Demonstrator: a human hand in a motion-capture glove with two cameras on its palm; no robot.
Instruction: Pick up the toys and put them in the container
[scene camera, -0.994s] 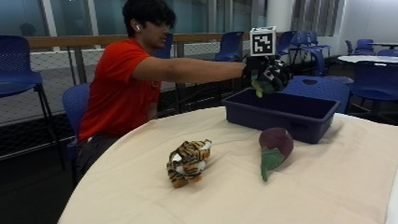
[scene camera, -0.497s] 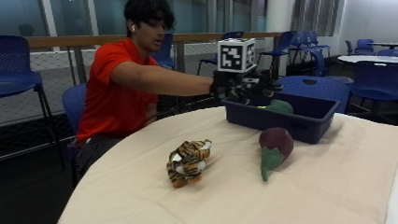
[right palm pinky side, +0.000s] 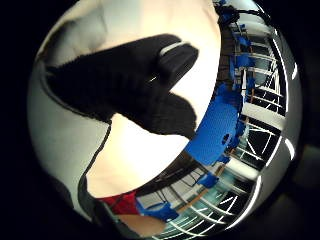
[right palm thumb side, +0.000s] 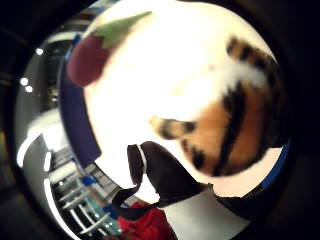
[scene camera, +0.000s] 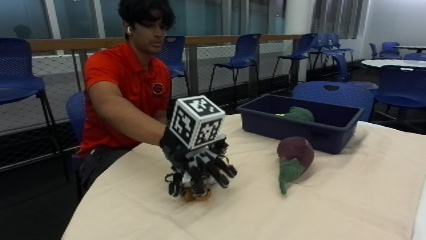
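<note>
Plush tiger (scene camera: 197, 192): near the table's front-left edge, almost wholly hidden under the hand in the outside view; only an orange-brown patch shows at the cloth. It fills much of the thumb-side palm view, so it is close under the palm.
Gloved right hand (scene camera: 198, 170): directly over the tiger, fingers (scene camera: 223, 170) spread and pointing down around it. Whether they have closed on the toy cannot be told; contact is hidden.
Tablecloth (scene camera: 359, 200): cream, covering the table.
Plush eggplant (scene camera: 293, 156): purple body, green stem end, lying on the cloth toward the middle, just in front of the container, apart from the hand.
Container (scene camera: 266, 125): dark blue bin at the far edge; a green plush toy (scene camera: 297, 115) lies inside.
Step in hand: judged as reaching for the tiger, second toy of three.
Next move calls for: curling the fingers round the body, lifting clear, carrying past the eggplant to the bin.
Writing: none legible.
</note>
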